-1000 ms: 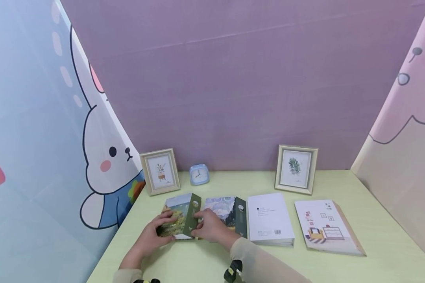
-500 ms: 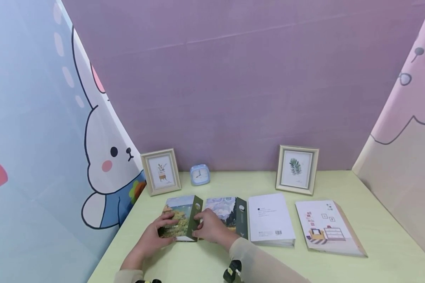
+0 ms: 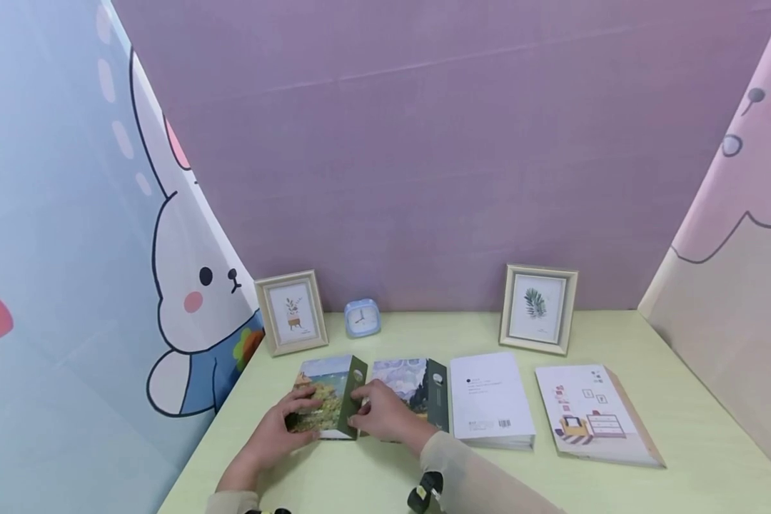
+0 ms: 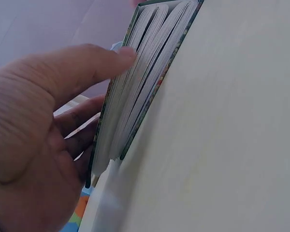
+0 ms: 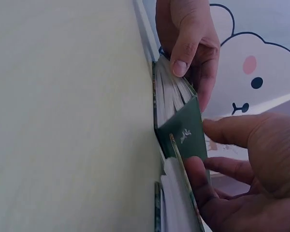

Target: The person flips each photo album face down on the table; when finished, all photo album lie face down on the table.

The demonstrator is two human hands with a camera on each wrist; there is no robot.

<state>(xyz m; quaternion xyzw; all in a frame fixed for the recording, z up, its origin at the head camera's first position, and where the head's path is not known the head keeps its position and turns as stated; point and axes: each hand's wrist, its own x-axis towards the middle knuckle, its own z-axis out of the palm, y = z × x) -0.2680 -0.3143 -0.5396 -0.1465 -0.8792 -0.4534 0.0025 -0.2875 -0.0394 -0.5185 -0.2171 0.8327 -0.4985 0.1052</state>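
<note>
In the head view, a thick photo album (image 3: 328, 382) with a painted seaside landscape on its cover lies at the left of the row, its green spine turned right. My left hand (image 3: 279, 421) holds it at the lower left, fingers over the cover. In the left wrist view its thumb (image 4: 121, 60) crosses the edge of the white pages (image 4: 145, 48). My right hand (image 3: 385, 410) has thumb and forefinger against the green spine (image 5: 186, 128). Beneath that hand lies a second painted album (image 3: 401, 378), partly hidden.
A white album (image 3: 491, 396) and a pale book with a furniture drawing (image 3: 594, 414) lie to the right. Behind stand a plant picture frame (image 3: 292, 313), a small blue clock (image 3: 363, 318) and a leaf picture frame (image 3: 538, 308). A rabbit-printed wall (image 3: 193, 300) borders the table (image 3: 334, 478) on the left.
The left album's spine has tipped down and slightly right over the first half second, so the album sits flatter. Both hands have kept their places on it, and little has moved since.
</note>
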